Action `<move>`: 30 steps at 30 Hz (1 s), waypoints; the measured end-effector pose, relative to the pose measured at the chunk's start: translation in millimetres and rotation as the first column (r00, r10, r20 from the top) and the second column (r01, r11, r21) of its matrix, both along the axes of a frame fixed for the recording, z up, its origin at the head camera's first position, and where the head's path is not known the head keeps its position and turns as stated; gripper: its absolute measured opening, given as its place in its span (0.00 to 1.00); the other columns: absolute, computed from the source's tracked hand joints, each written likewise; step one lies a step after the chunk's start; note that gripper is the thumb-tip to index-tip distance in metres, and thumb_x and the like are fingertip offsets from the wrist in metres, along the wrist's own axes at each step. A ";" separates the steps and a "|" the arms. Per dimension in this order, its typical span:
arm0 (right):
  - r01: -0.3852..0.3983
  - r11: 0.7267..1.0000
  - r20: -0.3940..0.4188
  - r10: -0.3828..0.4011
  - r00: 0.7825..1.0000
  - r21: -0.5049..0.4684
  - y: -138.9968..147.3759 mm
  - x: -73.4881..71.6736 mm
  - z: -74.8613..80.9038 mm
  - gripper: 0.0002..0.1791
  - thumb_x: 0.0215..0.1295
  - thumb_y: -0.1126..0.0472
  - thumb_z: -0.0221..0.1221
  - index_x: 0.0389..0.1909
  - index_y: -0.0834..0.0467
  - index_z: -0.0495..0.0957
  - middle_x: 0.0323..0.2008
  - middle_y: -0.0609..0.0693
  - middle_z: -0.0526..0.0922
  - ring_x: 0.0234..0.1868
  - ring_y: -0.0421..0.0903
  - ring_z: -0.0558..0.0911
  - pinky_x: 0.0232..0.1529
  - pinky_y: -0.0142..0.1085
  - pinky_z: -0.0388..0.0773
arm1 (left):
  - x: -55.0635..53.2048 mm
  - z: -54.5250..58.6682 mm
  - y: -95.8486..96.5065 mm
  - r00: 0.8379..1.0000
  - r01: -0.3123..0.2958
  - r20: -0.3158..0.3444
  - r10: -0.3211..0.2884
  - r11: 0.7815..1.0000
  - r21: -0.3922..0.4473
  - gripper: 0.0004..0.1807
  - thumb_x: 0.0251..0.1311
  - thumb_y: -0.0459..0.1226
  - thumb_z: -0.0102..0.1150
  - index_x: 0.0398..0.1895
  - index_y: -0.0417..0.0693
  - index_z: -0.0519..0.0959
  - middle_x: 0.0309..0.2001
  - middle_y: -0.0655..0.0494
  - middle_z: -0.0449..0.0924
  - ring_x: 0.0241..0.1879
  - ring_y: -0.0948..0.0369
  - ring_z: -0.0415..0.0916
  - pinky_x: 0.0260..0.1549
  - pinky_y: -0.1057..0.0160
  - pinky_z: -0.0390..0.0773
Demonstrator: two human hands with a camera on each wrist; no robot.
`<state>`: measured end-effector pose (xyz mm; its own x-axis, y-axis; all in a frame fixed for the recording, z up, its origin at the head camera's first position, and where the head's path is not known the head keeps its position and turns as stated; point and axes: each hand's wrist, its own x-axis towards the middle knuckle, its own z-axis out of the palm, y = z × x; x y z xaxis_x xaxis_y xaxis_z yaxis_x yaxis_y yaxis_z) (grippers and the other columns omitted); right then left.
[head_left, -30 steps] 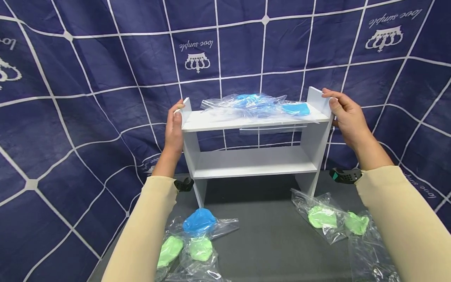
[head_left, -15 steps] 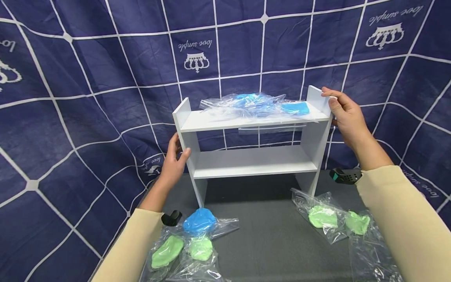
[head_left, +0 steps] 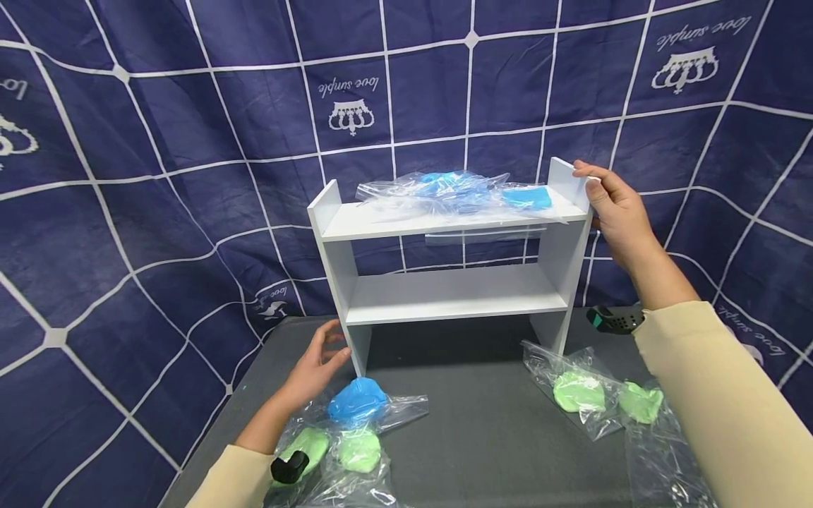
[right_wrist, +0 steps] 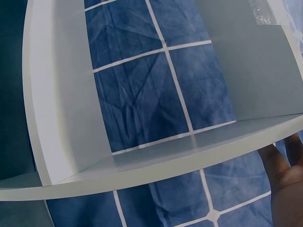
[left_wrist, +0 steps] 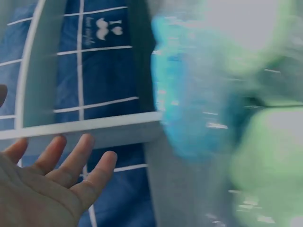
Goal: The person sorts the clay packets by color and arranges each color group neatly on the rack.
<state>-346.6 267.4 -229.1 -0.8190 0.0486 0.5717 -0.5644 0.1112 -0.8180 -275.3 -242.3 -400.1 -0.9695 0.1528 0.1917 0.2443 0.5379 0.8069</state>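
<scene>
A white two-tier shelf [head_left: 457,289] stands upright at the back of the table. My right hand [head_left: 621,215] grips the top of its right side panel, thumb at the front edge and fingers over the top and behind. In the right wrist view, part of that hand [right_wrist: 286,184] shows against the panel's outer side. Low by the shelf's left leg, my left hand [head_left: 315,370] has its fingers spread and holds nothing. It is just above a bagged blue lump [head_left: 358,401]. The left wrist view shows the fingers [left_wrist: 102,175] extended beside the white panel [left_wrist: 94,125].
Clear bags with blue contents [head_left: 444,187] lie on the top tier. Bagged green lumps [head_left: 360,450] lie front left, partly under my left forearm, and more green bags [head_left: 579,391] lie right of the shelf. A blue checked curtain [head_left: 254,106] hangs behind the grey table [head_left: 470,416].
My left hand has let go of the shelf's top left panel and moved down along its side to near the table. My right hand stays on the right panel.
</scene>
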 end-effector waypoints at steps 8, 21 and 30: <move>0.011 1.000 -0.008 -0.011 1.000 0.011 0.3 -0.9 -0.4 0.22 0.72 0.45 0.50 0.62 0.47 0.76 0.77 0.41 0.61 0.78 0.44 0.59 0.73 0.61 0.56 | 12.9 -38.4 -10.6 0.986 0.159 0.049 -0.157 0.985 -0.061 0.31 0.70 0.43 0.57 0.72 0.46 0.61 0.70 0.36 0.64 0.67 0.35 0.67 0.56 0.43 0.77; 0.010 1.000 -0.010 -0.010 1.000 0.020 -1.0 -1.0 -0.6 0.21 0.73 0.46 0.49 0.62 0.47 0.76 0.77 0.41 0.61 0.78 0.44 0.58 0.74 0.63 0.52 | 15.2 -67.3 -13.9 0.939 0.342 0.048 -0.341 0.905 -0.252 0.47 0.52 0.46 0.74 0.73 0.45 0.62 0.72 0.38 0.61 0.65 0.38 0.65 0.59 0.37 0.68; 0.029 0.999 -0.021 -0.029 0.999 0.036 -1.1 -0.9 -1.6 0.22 0.74 0.45 0.49 0.62 0.47 0.75 0.77 0.40 0.62 0.78 0.44 0.58 0.74 0.63 0.53 | 18.9 -68.5 -8.4 0.959 0.282 0.073 -0.273 0.915 -0.289 0.50 0.47 0.47 0.76 0.74 0.47 0.61 0.72 0.39 0.58 0.67 0.34 0.62 0.58 0.28 0.66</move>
<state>-347.4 266.3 -230.7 -0.8059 0.0512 0.5899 -0.5768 0.1572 -0.8016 -256.4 -250.8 -468.6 -0.8844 0.4616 0.0683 0.3964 0.6657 0.6322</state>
